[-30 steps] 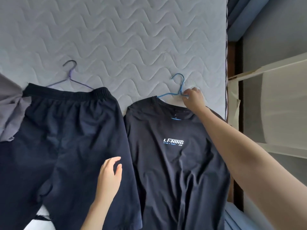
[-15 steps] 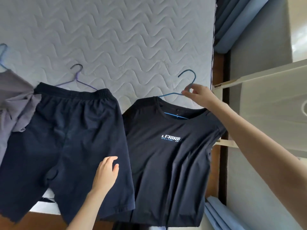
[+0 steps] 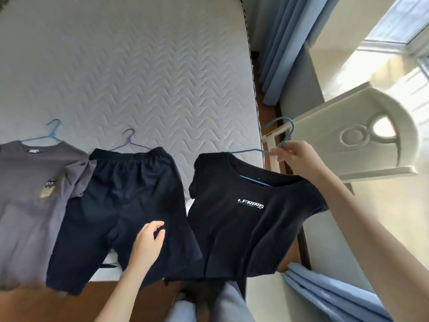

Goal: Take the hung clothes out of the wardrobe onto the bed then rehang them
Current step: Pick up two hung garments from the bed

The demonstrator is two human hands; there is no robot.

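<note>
Taking the dark navy shorts (image 3: 130, 201) as the marker: they lie flat on the bed (image 3: 139, 66), waistband away from the person and legs running off its near edge above the wooden floor (image 3: 81, 303). A purple hanger (image 3: 130, 140) pokes out just beyond the waistband.

Left of the shorts, and touching them, lies a grey T-shirt (image 3: 25, 194) with a small printed figure on the chest. One of its sleeves is tucked against the shorts' left side. A pale blue hanger (image 3: 52, 133) sticks out of its collar.

Over the shorts' right leg is the left grip (image 3: 148, 242), a bare hand with fingers loosely bent and thumb apart, holding nothing. Whether it rests on the fabric or hangs just above it cannot be told.

Right of the shorts is the black T-shirt (image 3: 243, 233) with white lettering on the chest. A strip of mattress shows between the two garments near the waistband, and lower down the shorts' leg meets the shirt's hem. The shirt's far shoulder reaches past the bed's right edge, and its hem hangs off the near edge.

The shirt sits on a blue wire hanger (image 3: 292, 126). The right grip (image 3: 299, 161), further right of the shorts, pinches the hanger's neck between thumb and fingertips, below the hook.

Furthest right of the shorts stand a white carved panel (image 3: 362, 140) and blue curtains (image 3: 278, 43).
</note>
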